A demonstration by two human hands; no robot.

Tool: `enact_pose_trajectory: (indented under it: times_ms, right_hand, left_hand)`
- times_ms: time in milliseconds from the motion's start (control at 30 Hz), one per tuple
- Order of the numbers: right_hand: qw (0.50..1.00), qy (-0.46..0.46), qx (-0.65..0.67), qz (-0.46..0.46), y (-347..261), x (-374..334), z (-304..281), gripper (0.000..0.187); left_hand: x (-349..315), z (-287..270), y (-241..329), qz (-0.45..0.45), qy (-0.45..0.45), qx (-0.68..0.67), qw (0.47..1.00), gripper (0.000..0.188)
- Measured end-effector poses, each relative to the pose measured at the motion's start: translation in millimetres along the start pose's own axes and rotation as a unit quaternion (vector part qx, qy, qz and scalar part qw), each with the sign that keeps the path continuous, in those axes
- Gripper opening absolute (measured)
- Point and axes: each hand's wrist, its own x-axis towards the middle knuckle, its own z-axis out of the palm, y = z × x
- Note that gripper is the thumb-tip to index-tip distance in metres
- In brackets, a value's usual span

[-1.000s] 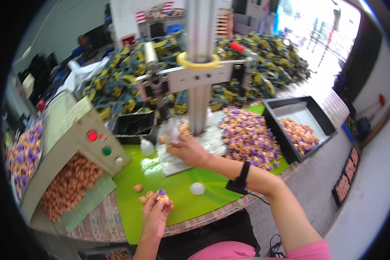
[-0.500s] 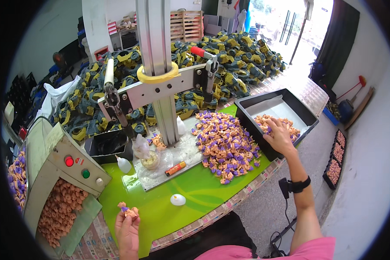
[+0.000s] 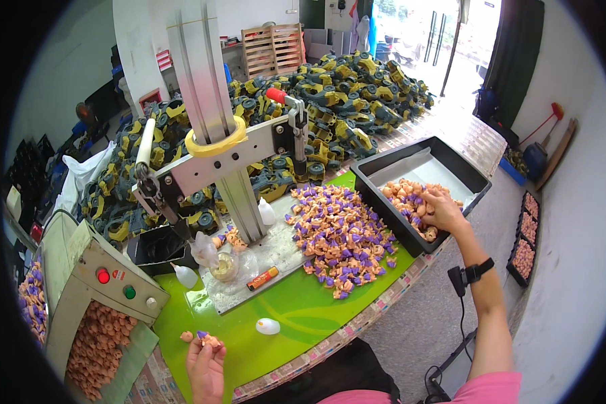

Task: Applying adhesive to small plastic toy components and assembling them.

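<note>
My left hand [image 3: 205, 372], low on the left, pinches a small doll figure [image 3: 207, 338] between thumb and fingertips. The figure is flesh-coloured with a purple middle, and a round head shows at its left end. At the right, my right hand [image 3: 443, 210] reaches into a black tray [image 3: 481, 192], its fingers curled down among flesh-coloured doll parts [image 3: 411, 202]. What those fingertips grip is hidden. Left of the tray, a large heap of purple-and-flesh doll bodies [image 3: 343, 236] lies on the green table top [image 3: 296, 326].
A metal post with a clamp crossbar [image 3: 222, 158] stands on a plate. White bottles [image 3: 268, 326], an orange tube [image 3: 262, 277] and a bagged jar [image 3: 223, 266] are around it. A machine [image 3: 108, 269] full of doll heads stands left. Toy vehicles [image 3: 343, 101] pile up behind.
The right hand's fingers, spread over the doll parts before, are now curled into them. The figure in the left hand has tilted, its head swinging down to the left. The whole view has shifted slightly.
</note>
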Motion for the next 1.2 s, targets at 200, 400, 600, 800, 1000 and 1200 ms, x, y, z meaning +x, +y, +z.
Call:
enact_pose_trajectory:
  times_ms: [200,400,600,800,1000,1200]
  right_hand:
    - [0.997,-0.057,0.029,0.039,51.4,31.1,19.9,0.066]
    - [0.996,0.038,-0.029,0.078,80.5,47.0,46.3,0.065]
    - [0.974,0.225,-0.018,-0.012,20.2,6.1,6.1,0.04]
    - [0.965,0.063,0.182,-0.177,-176.8,-58.0,-59.5,0.027]
    - [0.915,-0.02,0.255,-0.311,-259.9,-63.0,-64.2,0.025]
    - [0.863,-0.024,0.292,-0.411,-320.8,-33.8,-74.3,0.021]
  left_hand:
    - [0.7,1.0,6.8,0.017,0.003,-0.009,1.0,0.018]
    - [14.9,-1.9,20.6,0.029,-0.013,0.039,0.999,0.016]
    - [70.5,13.3,15.6,-0.047,-0.06,0.041,0.996,0.019]
    - [110.3,30.2,9.2,0.005,-0.006,0.193,0.981,0.021]
    - [158.1,36.2,-24.2,0.226,-0.006,0.321,0.92,0.02]
    - [165.8,41.7,-31.0,0.33,0.012,0.384,0.862,0.018]
